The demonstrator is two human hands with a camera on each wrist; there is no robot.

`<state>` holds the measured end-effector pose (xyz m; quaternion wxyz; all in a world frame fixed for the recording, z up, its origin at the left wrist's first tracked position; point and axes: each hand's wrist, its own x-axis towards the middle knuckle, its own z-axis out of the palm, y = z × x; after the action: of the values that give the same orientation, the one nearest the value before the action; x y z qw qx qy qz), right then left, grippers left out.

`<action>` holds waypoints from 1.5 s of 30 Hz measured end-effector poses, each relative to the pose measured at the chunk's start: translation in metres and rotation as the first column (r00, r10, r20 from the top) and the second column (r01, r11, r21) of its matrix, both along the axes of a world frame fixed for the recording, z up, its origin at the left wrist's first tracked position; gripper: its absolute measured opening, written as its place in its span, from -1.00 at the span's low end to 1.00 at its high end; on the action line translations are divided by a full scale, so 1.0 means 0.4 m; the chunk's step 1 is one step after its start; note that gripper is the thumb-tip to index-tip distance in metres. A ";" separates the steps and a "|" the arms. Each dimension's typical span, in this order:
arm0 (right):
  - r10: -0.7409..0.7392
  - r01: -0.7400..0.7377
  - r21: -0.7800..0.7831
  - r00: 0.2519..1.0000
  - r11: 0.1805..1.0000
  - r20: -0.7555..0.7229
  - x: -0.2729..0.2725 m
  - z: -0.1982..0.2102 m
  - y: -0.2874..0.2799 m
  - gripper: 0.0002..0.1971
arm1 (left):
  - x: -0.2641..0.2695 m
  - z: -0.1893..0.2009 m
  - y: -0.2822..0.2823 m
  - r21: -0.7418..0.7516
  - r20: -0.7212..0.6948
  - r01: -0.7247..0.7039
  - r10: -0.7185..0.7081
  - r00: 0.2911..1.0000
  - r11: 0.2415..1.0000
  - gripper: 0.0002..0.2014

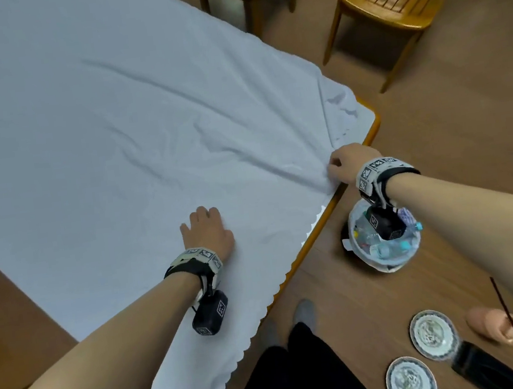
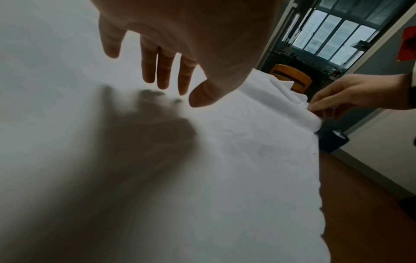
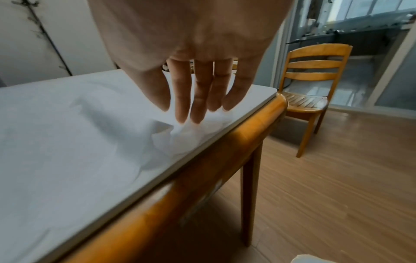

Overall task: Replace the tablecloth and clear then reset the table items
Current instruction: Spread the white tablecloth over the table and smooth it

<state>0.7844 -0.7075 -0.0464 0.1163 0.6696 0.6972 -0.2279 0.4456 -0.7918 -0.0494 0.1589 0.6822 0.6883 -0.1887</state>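
Looking down, I see the white tablecloth (image 1: pixel 111 131) spread over the surface (image 1: pixel 372 118), skewed so that the near right corner lies bare, with creases running toward my right hand (image 1: pixel 350 163), the nearer one to that corner. My left hand (image 1: pixel 207 229) rests flat, fingers spread wide, on the cloth near my edge, while the right hand's fingertips (image 3: pixel 193 113) pinch a fold at the surface's edge.
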 end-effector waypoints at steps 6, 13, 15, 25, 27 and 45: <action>-0.074 0.072 0.105 0.997 0.992 0.011 0.009 0.017 0.075 -0.75 | 0.121 -0.012 0.130 0.048 0.315 0.088 -0.099 0.944 0.995 -0.58; -0.063 0.064 -0.010 0.996 0.998 0.060 0.121 0.020 0.180 -0.69 | 0.250 -0.061 0.294 0.046 0.357 0.237 -0.238 0.903 0.970 -0.49; -0.012 0.014 -0.055 0.999 0.998 0.035 0.139 0.025 0.200 -0.63 | 0.271 -0.063 0.309 0.063 0.316 0.243 -0.250 0.915 0.968 -0.52; 0.221 -0.229 -0.048 0.966 0.972 -0.133 0.110 -0.026 0.240 -0.69 | 0.293 -0.080 0.275 0.081 0.306 0.120 -0.140 0.942 0.989 -0.51; 0.306 -0.313 -0.018 0.939 0.950 -0.158 0.096 -0.033 0.236 -0.70 | 0.293 -0.079 0.234 0.078 0.316 0.042 -0.064 0.947 0.996 -0.51; 0.906 -0.895 0.161 0.423 0.417 0.008 0.030 -0.068 0.033 -0.78 | 0.323 -0.066 -0.284 0.108 0.118 -0.256 0.243 0.963 0.961 -0.47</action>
<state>0.7962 -0.6945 -0.0736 0.1447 0.1885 0.9654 -0.1073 0.5748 -0.9054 -0.0760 0.1747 0.6072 0.7700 -0.0889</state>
